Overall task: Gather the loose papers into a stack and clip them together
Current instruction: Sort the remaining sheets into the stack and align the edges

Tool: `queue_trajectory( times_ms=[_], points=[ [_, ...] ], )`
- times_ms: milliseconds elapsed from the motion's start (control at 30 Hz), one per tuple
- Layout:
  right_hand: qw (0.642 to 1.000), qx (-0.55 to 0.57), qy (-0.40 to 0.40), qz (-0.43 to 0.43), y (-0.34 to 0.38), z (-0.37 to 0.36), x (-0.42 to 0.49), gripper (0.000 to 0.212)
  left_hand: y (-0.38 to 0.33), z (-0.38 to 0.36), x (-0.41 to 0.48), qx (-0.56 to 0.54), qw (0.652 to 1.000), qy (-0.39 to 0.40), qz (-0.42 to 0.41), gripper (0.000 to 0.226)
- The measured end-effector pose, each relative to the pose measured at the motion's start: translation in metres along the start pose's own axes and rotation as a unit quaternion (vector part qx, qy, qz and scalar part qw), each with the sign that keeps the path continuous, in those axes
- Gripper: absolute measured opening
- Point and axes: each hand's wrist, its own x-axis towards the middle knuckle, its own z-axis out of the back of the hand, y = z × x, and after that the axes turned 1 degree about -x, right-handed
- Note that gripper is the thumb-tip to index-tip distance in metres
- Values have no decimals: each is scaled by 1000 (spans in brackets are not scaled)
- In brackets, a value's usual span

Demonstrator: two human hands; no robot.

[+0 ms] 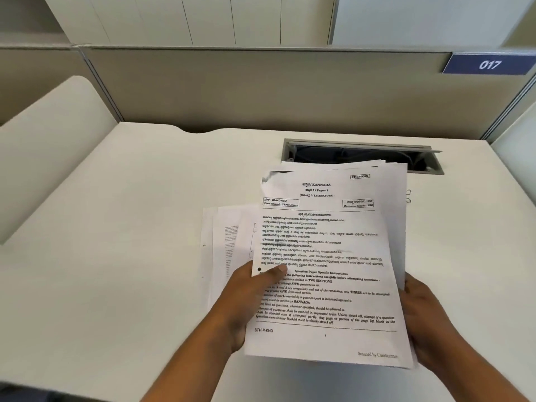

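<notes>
A sheaf of printed white papers (324,245) is held above the desk, its top sheet an exam page with a torn upper left corner. My left hand (246,297) grips the sheaf's left edge, thumb on the top sheet. On the sheaf's right edge sits my right hand (426,317), its fingers under the sheets. Further loose sheets (226,242) lie on the desk to the left, partly hidden by the held sheaf. Two small wire paper clips (408,196) lie on the desk just right of the papers.
The white desk (130,227) has a cable slot with an open flap (362,153) at the back, behind the papers. A beige partition (261,88) with a blue "017" label (489,64) closes the far side. A rounded side panel (52,146) stands on the left.
</notes>
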Motion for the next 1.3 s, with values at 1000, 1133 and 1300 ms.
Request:
queue_trajectory(
  times_ms=[1000, 1133, 1300],
  points=[
    [995, 16, -93, -13, -18, 15, -10, 16, 63, 73, 35, 373, 884, -279, -34, 46],
    [993, 3, -114, -17, -19, 17, -10, 19, 79, 97, 38, 435, 825, -359, -21, 58],
    [992, -7, -121, -22, -21, 16, -9, 24, 86, 93, 39, 517, 773, -368, 9, 74]
  ],
)
